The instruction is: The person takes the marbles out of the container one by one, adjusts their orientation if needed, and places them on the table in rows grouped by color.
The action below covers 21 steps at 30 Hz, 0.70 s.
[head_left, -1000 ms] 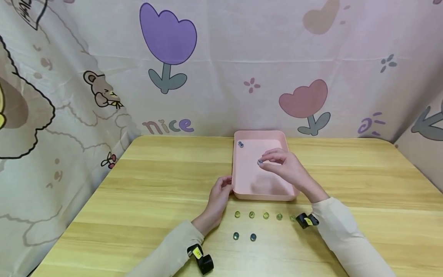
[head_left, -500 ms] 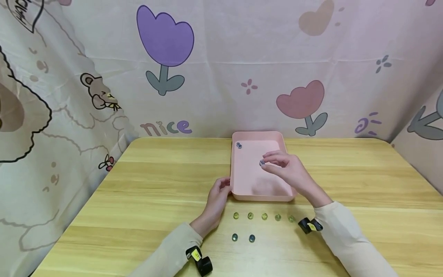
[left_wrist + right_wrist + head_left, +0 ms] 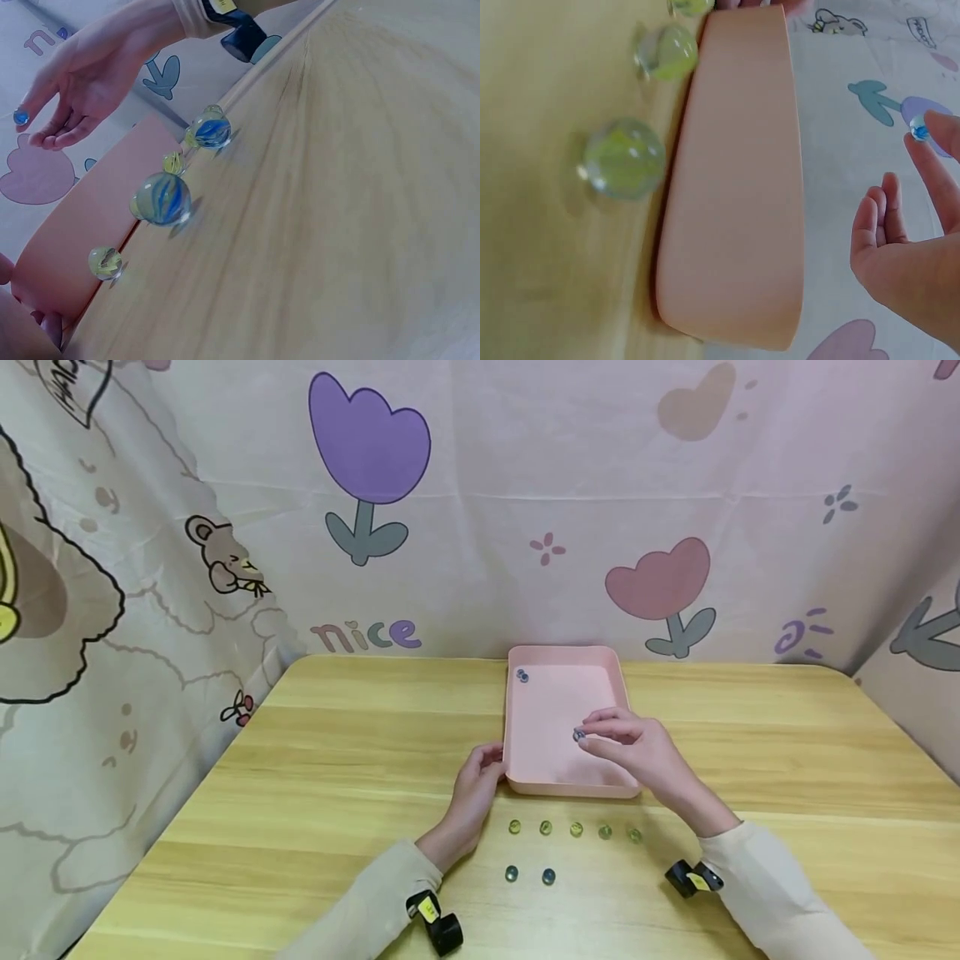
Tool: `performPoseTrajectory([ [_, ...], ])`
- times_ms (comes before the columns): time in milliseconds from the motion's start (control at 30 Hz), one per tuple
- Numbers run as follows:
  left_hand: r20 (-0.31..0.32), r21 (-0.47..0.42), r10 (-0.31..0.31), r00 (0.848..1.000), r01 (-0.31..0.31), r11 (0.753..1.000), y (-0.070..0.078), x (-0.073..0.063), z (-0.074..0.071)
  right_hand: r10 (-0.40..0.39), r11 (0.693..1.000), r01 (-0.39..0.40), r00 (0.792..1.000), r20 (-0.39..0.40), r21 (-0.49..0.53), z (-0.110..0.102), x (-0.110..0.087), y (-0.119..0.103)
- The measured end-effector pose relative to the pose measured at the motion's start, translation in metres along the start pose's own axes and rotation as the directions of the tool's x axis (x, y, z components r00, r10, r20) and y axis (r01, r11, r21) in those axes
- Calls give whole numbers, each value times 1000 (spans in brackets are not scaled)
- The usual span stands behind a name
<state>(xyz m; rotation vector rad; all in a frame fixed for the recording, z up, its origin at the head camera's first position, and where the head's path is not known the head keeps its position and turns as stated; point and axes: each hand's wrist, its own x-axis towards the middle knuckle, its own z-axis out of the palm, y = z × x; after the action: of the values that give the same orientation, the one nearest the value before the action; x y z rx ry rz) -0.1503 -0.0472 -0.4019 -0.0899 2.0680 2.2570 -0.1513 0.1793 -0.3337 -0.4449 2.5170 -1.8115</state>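
My right hand (image 3: 637,756) pinches a glass marble with a blue swirl (image 3: 919,129) between thumb and fingertips, above the pink tray (image 3: 543,718). The other fingers of that hand are loosely bent in the right wrist view. At the tray's near left corner, my left hand (image 3: 468,802) grips its side, and only parts of its fingers (image 3: 51,328) show in the left wrist view. Two blue marbles (image 3: 522,676) lie together in the tray's far left corner.
In front of the tray, several yellow-swirled marbles (image 3: 576,829) form a row on the wooden table (image 3: 360,735). Closer to me are two blue marbles (image 3: 512,873), side by side. A printed cloth (image 3: 480,527) hangs right behind the table's back edge.
My right hand, still pinching the blue marble, has drawn back toward me and slightly right over the tray. My left hand has stayed at the tray's corner.
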Motion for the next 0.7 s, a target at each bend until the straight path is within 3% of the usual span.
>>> performPoseTrajectory([
  [700,11,16,-7,1000,7,1000,1,0,-1,14,1000,-13,998,-59,8,10,-35,-7],
])
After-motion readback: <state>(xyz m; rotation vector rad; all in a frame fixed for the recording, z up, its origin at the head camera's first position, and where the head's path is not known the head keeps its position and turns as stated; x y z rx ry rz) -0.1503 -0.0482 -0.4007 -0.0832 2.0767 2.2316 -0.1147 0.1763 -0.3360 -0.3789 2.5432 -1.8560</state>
